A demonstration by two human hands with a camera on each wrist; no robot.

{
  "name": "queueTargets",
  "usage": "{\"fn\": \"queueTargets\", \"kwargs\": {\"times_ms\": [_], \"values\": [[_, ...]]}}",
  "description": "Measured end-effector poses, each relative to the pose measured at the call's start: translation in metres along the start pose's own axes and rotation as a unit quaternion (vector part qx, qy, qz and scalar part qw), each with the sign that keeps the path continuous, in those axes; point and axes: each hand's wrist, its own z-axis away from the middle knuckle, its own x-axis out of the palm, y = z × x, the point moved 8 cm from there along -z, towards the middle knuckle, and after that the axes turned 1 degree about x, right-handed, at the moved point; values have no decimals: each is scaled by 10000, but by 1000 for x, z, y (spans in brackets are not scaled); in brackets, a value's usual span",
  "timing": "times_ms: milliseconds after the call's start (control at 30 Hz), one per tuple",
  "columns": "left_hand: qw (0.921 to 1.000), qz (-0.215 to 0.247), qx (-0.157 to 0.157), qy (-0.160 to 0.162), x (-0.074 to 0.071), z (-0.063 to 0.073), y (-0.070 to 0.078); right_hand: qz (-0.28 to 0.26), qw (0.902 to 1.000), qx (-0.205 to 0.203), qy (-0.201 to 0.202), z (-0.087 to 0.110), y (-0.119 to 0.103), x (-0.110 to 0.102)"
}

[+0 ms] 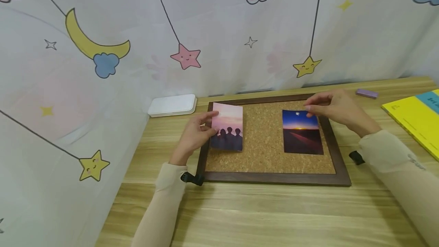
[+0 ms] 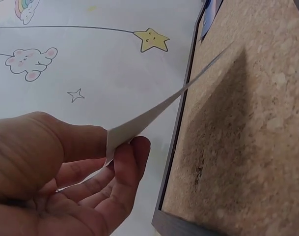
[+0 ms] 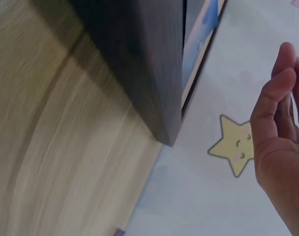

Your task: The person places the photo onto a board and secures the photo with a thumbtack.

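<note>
My left hand (image 1: 196, 134) pinches the left edge of a photo (image 1: 229, 125) with a pink sky and dark silhouettes of people. In the left wrist view, the photo (image 2: 144, 118) appears nearly edge-on, tilted, casting a shadow on the corkboard (image 2: 267, 118). On the corkboard's right half lies a sunset photo (image 1: 302, 134), with a small shiny pushpin (image 1: 297, 113) at its top. Beside this photo's upper right corner is my right hand (image 1: 332, 108), thumb and fingertips close together. The right wrist view shows that hand (image 3: 282, 123) with bent fingers; whether something tiny sits between them is unclear.
The corkboard's dark wooden frame (image 1: 274, 178) rests on a wood-grain table (image 1: 260, 216). A white case (image 1: 172, 105) lies behind on the left. A purple block (image 1: 366, 93) and a yellow book (image 1: 408, 113) are at the right. A patterned curtain (image 1: 219, 18) hangs behind.
</note>
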Motion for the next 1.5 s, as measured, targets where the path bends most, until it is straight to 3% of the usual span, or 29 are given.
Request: {"fn": "queueTargets", "kwargs": {"times_ms": [267,667,900,1200,1500], "values": [[9998,-170,-16,-71,13,-7,1,-292,9995,-105,-114,-9,-17,13],[9976,-682,-114,-106,28,-19,-8,-262,9992,-270,-161,-22,-38,21],[9903,-1379,45,-190,35,-23,-13,-270,9991,-213,-230,-29,-46,28],[9796,-1979,62,-349,36,-25,-14,-392,9967,-595,-396,-48,-71,49],[9751,-2163,57,-488,42,-24,-10,-481,9859,-728,-1425,-74,-91,102]]}}
